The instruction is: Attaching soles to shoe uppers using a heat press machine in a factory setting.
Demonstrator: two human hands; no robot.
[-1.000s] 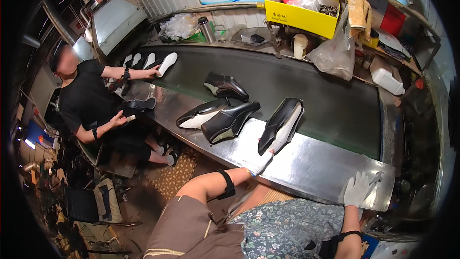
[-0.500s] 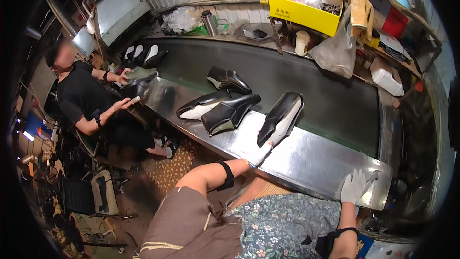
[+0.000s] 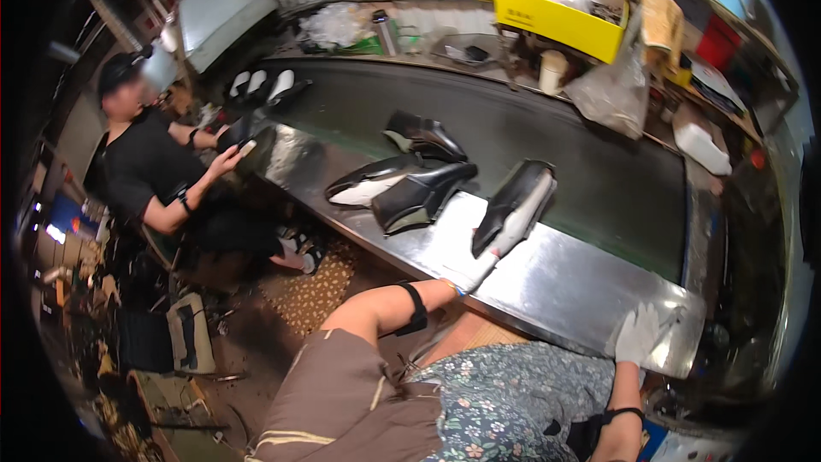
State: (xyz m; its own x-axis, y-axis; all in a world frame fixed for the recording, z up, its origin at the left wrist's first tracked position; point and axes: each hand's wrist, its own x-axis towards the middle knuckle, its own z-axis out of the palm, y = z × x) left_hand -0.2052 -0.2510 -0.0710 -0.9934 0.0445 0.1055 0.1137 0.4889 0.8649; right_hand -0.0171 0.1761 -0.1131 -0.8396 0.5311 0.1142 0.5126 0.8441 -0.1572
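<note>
My left hand (image 3: 469, 274), in a white glove, is at the near end of a black shoe upper (image 3: 515, 205) with a pale underside. A fingertip presses on that end, and the hand looks closed on it, though some fingers are hidden. The shoe upper lies tilted across the metal ledge and the dark belt. Just left of it, several more black uppers (image 3: 419, 197) lie in a loose pile. My right hand (image 3: 636, 334), also gloved in white, rests flat near the right end of the metal ledge (image 3: 581, 295), fingers stretched out, holding nothing.
A dark conveyor belt (image 3: 616, 188) runs behind the ledge. At the left sits a co-worker (image 3: 150, 154) with something small and pale in one hand. Along the back are a steel flask (image 3: 385, 32), a yellow box (image 3: 560, 26), a hanging plastic bag (image 3: 611, 94) and a white jug (image 3: 701, 145).
The whole view has shifted slightly, so everything sits a little further right. The co-worker's hands have moved slightly. My own hands keep their places on the shoe upper and ledge.
</note>
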